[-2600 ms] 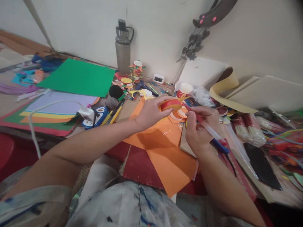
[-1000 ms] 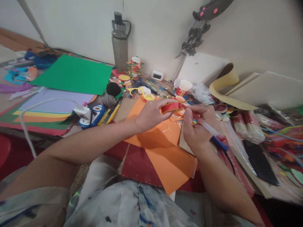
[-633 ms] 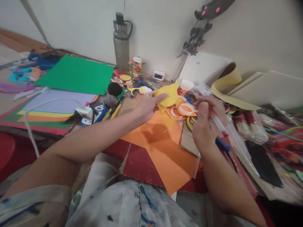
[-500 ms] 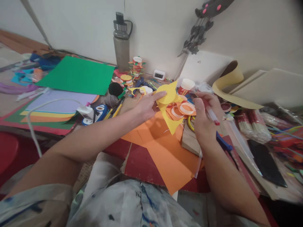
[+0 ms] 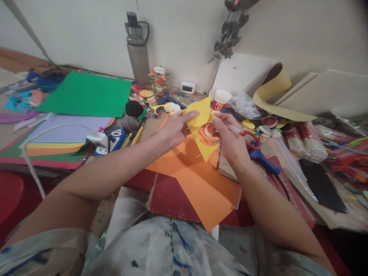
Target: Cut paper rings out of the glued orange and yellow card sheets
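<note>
My left hand (image 5: 175,128) is closed on a yellow paper piece (image 5: 202,115), its thumb lying flat on a rounded part near the top. The paper has pointed corners and hangs above the orange sheets. At its right edge, my right hand (image 5: 231,138) is closed, with thumb and fingertips at the paper. A pen (image 5: 236,130) with a clear barrel and red end lies in that same hand, sticking out to the right. Just behind the yellow paper, partly hidden, are orange and white paper rings (image 5: 209,131). Below lies an orange paper sheet (image 5: 205,188).
A grey water bottle (image 5: 138,57) stands against the wall near a small digital clock (image 5: 187,87) and a red-and-white paper cup (image 5: 221,100). Green card (image 5: 86,94) and stacked coloured paper lie left. A blue glue gun (image 5: 264,161) and red-handled scissors (image 5: 253,140) lie right.
My right hand has moved left from beside the paper to its right edge, the pen still in it. My left hand keeps hold of the yellow paper. The view has shifted slightly.
</note>
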`<state>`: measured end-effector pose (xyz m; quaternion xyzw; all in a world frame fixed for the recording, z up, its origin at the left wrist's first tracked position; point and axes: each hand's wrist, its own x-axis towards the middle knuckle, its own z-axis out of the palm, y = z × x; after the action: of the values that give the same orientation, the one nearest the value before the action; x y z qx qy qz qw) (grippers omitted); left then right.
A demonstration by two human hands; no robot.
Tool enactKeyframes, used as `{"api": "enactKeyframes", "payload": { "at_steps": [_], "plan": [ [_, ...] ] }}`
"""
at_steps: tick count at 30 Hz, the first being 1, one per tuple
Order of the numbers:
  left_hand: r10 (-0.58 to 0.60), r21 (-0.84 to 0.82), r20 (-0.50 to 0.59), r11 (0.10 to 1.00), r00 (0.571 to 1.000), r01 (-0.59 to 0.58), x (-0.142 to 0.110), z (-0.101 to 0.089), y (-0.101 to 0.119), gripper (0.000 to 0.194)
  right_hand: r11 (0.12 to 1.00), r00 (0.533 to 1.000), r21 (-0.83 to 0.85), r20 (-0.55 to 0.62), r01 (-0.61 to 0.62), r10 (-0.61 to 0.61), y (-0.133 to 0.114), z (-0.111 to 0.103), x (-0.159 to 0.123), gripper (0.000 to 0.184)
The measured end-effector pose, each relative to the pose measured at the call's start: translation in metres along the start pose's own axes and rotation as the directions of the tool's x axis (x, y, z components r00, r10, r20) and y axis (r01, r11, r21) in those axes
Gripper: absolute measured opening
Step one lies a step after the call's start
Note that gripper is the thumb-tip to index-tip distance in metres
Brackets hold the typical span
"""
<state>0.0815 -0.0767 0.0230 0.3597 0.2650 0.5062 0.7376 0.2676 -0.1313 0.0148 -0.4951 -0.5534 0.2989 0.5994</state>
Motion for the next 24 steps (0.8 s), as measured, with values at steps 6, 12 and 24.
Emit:
{"api": "enactKeyframes", "payload": {
  "at_steps": [6, 12, 24],
  "plan": [
    [-0.011, 0.007, 0.028, 1.0, 1.0, 0.011, -0.005, 0.004, -0.001, 0.031, 0.998, 0.997, 0.02, -0.034, -0.065, 0.065, -0.002, 0.006, -0.002, 0.067],
    [-0.007, 0.028, 0.026, 1.0, 1.0, 0.007, -0.005, 0.004, -0.004, 0.033, 0.996, 0.997, 0.052, -0.024, -0.072, 0.073, -0.008, 0.01, -0.003, 0.058],
    [0.166, 0.149, 0.172, 0.97, 0.971, -0.192, -0.01, 0.007, 0.002, 0.051, 0.99, 0.999, 0.133, -0.028, -0.039, 0.043, 0.001, 0.009, -0.008, 0.05]
  ]
}}
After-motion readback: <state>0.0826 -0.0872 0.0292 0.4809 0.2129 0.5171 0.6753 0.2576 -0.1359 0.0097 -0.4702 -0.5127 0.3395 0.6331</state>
